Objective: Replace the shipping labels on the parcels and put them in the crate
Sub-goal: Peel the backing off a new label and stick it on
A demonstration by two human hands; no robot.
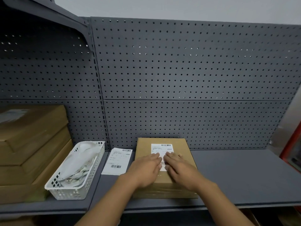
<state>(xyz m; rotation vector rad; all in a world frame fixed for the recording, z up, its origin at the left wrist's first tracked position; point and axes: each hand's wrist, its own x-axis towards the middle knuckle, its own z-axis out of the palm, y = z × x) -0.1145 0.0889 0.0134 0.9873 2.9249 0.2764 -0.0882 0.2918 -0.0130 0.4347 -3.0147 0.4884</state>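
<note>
A flat brown cardboard parcel (164, 180) lies on the grey shelf (236, 176) in front of me. A white shipping label (162, 148) with barcodes sits on its top face. My left hand (146, 168) and my right hand (179, 167) both lie flat on the lower half of that label, fingers straight and pressing down, fingertips nearly meeting in the middle. A stack of loose white shipping labels (117, 161) rests on the shelf just left of the parcel.
A white plastic basket (73, 191) holding crumpled peeled labels stands left of the loose labels. Stacked brown boxes (31, 149) fill the far left. A grey pegboard wall (187, 79) backs the shelf. A red object (291, 152) shows at the right edge.
</note>
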